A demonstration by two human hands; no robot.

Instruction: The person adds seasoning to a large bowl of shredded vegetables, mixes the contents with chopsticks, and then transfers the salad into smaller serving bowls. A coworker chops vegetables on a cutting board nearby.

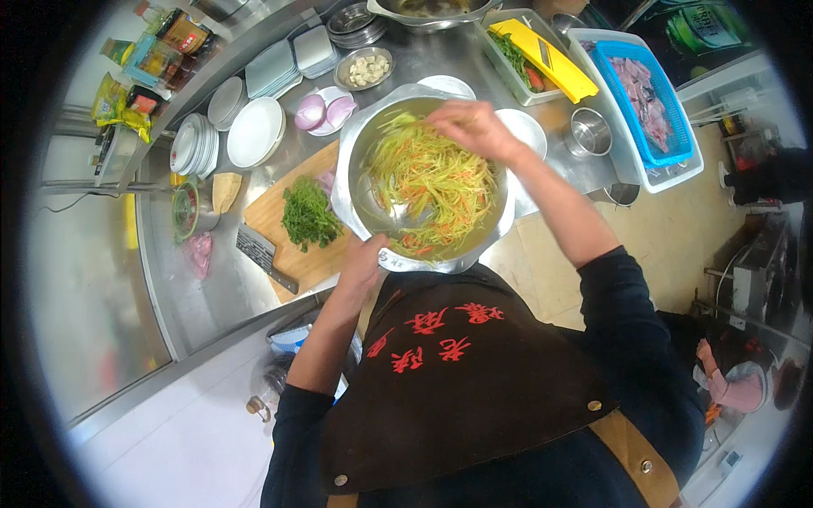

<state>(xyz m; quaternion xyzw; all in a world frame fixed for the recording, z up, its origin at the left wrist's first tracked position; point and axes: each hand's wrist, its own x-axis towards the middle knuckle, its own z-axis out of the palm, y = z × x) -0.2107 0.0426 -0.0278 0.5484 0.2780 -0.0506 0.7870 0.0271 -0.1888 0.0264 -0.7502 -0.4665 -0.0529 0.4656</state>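
Note:
A large metal basin (344, 159) is tilted toward me at the counter's front edge. Inside lie pale green vegetable shreds mixed with orange ones (432, 171). My left hand (367, 257) grips the basin's near-left rim. Over its far-right side, my right hand (476, 127) has bent fingers at the upper edge of the shreds; whether they pinch any is hidden. Left of the basin, chopped green herbs (311, 213) sit on a wooden cutting board (263, 206). A cleaver with a dark handle (257, 247) lies across the board's left edge.
Stacked white plates (255, 132), a plate with onion halves (325, 113) and a bowl of pale cubes (365, 68) stand behind. At right are a yellow slicer (543, 57), a metal cup (587, 132) and a blue basket (689, 149) of raw meat or fish. Another person (737, 384) is at far right.

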